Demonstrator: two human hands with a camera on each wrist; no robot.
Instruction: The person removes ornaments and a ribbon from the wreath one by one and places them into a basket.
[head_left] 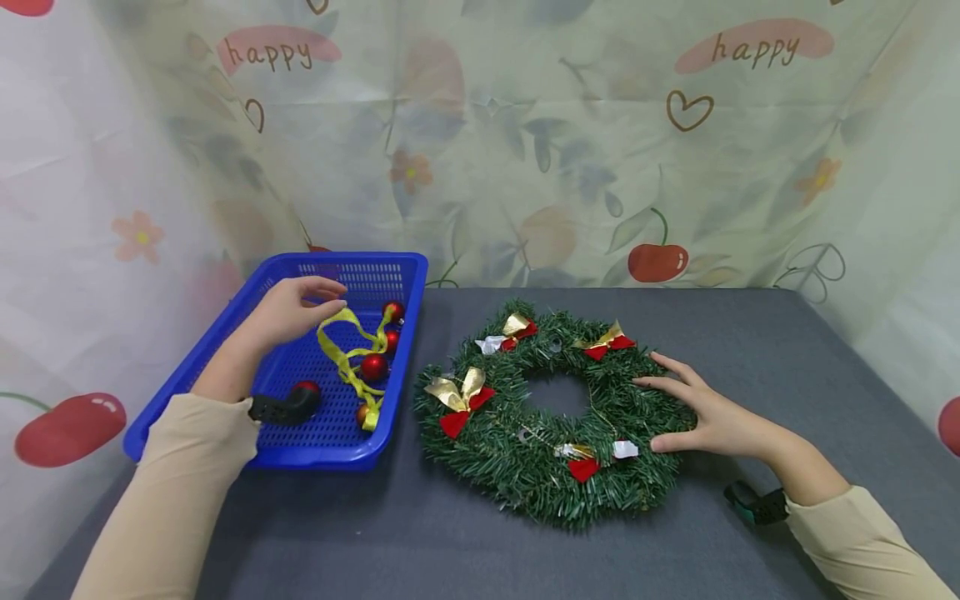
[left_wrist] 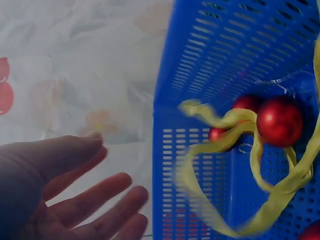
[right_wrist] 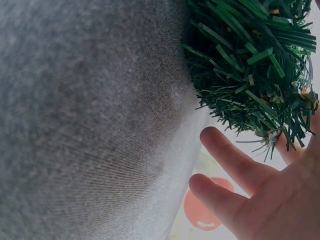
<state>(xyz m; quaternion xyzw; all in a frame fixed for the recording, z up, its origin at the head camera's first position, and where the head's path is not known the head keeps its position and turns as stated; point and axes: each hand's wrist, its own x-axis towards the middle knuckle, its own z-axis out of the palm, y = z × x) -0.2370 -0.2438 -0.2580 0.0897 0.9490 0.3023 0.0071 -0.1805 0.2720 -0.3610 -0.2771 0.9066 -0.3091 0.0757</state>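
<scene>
Over the blue plastic basket (head_left: 330, 457), my left hand (head_left: 296, 310) is held with relaxed fingers and nothing between them. Just beneath its fingertips in the head view lies a yellow ribbon (left_wrist: 272, 207), a loose loop of it standing up from the basket. Several shiny red Christmas balls (left_wrist: 280, 121) rest among the ribbon's folds. My right hand (head_left: 716, 417) has its fingers spread at the right edge of a green Christmas wreath (head_left: 487, 450), fingertips right at the needles. Gold and red bows (head_left: 459, 398) decorate the wreath, which lies flat on the grey tabletop.
The basket stands at the left of the grey table (head_left: 480, 550), close beside the wreath. A patterned curtain (head_left: 525, 167) hangs along the back and both sides. Each wrist carries a black camera (head_left: 288, 407) on a strap, the left one low over the basket.
</scene>
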